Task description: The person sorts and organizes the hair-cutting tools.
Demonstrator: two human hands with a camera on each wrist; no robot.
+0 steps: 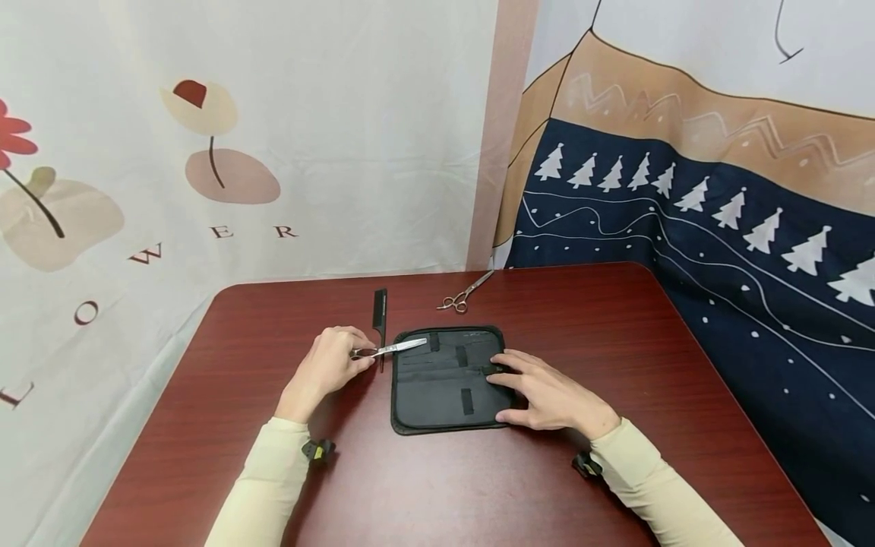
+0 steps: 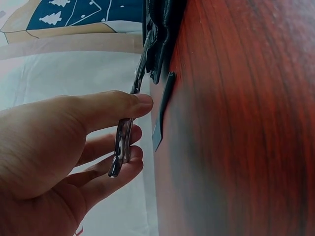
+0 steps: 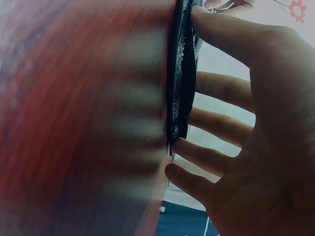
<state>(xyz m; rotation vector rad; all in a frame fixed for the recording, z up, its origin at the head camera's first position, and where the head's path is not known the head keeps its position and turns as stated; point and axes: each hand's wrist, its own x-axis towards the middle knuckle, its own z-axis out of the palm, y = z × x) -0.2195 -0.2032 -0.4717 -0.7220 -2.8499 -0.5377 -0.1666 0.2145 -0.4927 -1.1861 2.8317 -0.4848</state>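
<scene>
Thumb and fingers of my left hand point(image 1: 326, 363) pinch a pair of silver scissors point(image 1: 410, 345) at the handles. Its blades point right, above the left part of a black zip case point(image 1: 431, 403) that lies open on the table. In the left wrist view the scissors point(image 2: 140, 73) hang between thumb and fingertips. My right hand point(image 1: 552, 393) rests at the case's right edge, fingers spread and lightly bent. The right wrist view shows its fingertips touching the rim of the case point(image 3: 180, 78). Elastic loops point(image 1: 468, 401) run across the case's inside.
A black tail comb point(image 1: 379, 308) lies left of the case, its thin tail passing under the held scissors. Another pair of scissors point(image 1: 469, 291) lies behind the case near the far edge of the reddish-brown table point(image 1: 437, 486). Printed curtains point(image 1: 383, 152) hang behind.
</scene>
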